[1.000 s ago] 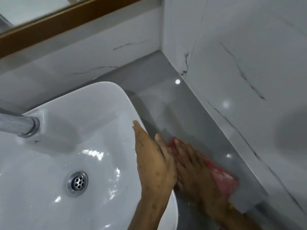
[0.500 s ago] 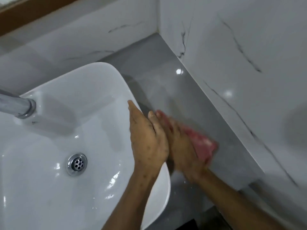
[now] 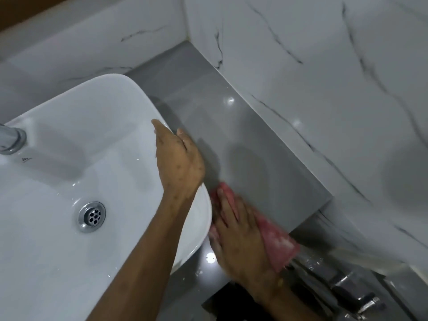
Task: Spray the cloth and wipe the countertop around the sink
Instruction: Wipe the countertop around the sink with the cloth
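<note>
A pink cloth (image 3: 279,244) lies flat on the grey countertop (image 3: 243,140) near its front edge, right of the white sink (image 3: 69,172). My right hand (image 3: 238,237) presses down on the cloth with its fingers spread, covering the cloth's left part. My left hand (image 3: 179,161) rests flat on the sink's right rim, fingers together, holding nothing. No spray bottle is in view.
White marble walls (image 3: 324,77) close the counter at the back and the right. A chrome tap (image 3: 11,137) juts in at the left, and a drain (image 3: 92,216) sits in the basin. Chrome fittings (image 3: 356,295) show below the counter's front right corner.
My right hand has slid the cloth back along the counter toward the front edge, away from the back corner. My left hand stays on the sink rim.
</note>
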Demonstrator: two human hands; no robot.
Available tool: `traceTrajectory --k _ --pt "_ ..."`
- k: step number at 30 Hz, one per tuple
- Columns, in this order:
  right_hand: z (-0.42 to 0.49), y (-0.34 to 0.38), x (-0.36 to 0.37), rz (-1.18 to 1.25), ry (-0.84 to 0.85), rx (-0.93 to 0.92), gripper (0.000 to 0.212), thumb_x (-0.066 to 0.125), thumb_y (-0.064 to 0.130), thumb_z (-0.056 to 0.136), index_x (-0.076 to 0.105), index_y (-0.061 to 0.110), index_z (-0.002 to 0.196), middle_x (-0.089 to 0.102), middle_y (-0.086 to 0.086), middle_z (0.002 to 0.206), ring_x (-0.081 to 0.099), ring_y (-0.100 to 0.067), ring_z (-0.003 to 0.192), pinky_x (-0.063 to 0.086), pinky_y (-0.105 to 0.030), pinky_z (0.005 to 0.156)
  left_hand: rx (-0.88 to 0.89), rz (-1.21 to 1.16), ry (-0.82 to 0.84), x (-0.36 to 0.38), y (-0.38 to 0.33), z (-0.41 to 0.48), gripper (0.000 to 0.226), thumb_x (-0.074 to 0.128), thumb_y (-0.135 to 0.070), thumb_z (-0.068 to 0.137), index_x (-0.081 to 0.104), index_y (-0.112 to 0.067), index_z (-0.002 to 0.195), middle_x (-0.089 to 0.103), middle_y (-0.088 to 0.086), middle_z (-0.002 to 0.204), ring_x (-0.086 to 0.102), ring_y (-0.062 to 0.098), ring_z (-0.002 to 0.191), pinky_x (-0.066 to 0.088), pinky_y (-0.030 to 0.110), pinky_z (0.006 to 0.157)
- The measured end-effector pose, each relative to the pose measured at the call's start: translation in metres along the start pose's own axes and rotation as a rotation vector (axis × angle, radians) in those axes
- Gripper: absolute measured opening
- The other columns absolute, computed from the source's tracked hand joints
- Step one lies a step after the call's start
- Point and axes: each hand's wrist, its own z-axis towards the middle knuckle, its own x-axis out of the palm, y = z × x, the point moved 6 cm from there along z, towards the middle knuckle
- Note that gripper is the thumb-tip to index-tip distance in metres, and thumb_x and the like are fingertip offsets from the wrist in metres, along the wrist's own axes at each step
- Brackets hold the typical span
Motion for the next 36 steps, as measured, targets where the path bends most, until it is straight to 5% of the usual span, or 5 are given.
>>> traceTrajectory --k 14,21,25,33,36 --pt "-0.034 0.006 0.004 -0.008 0.073 0.201 0.066 0.016 0.046 0.094 0.012 0.013 0.150 0.008 -0.021 0.158 0.008 -0.044 0.144 0.009 -0.059 0.115 0.001 0.092 0.006 -0.002 -0.006 -0.002 0.056 0.027 -0.024 0.102 0.010 0.001 0.149 0.037 0.023 0.149 0.041 0.038 0.134 0.036 0.049 0.111" --pt "-0.074 -0.005 -0.021 0.988 0.033 0.376 0.058 0.044 0.028 0.092 0.021 0.043 0.143 0.017 0.019 0.156 0.010 -0.001 0.145 0.019 -0.034 0.118 0.488 0.000 -0.004 -0.043 0.009 -0.159 0.047 0.021 -0.047 0.100 0.043 -0.033 0.139 0.049 -0.016 0.138 0.050 0.009 0.122 0.025 0.008 0.108" --pt "-0.048 -0.065 -0.071 1.173 -0.237 0.607 0.042 0.036 0.034 0.091 0.039 0.035 0.133 0.041 0.010 0.146 0.037 -0.001 0.135 0.031 -0.025 0.113 0.368 0.175 0.142 0.006 0.061 -0.231 0.040 0.043 -0.040 0.086 0.058 -0.026 0.120 0.067 0.002 0.118 0.061 0.022 0.112 0.059 0.036 0.083" --pt "0.032 0.017 -0.139 0.857 -0.179 -0.086 0.052 0.031 0.032 0.097 0.025 0.018 0.146 0.025 0.008 0.153 0.020 -0.008 0.143 0.017 -0.035 0.118 -0.062 0.500 0.171 0.092 0.098 -0.196 0.097 0.037 -0.065 0.080 -0.008 -0.018 0.151 0.010 0.024 0.158 0.016 0.047 0.144 0.016 0.060 0.112" --pt "0.035 0.057 -0.123 0.533 -0.001 -0.305 0.057 0.031 0.037 0.097 0.017 0.020 0.150 0.006 0.004 0.160 0.001 -0.013 0.147 0.004 -0.041 0.121 -0.098 0.527 0.123 0.089 0.114 -0.184 0.093 0.049 -0.058 0.077 0.012 -0.017 0.151 0.017 0.021 0.158 -0.003 0.042 0.147 0.008 0.059 0.119"
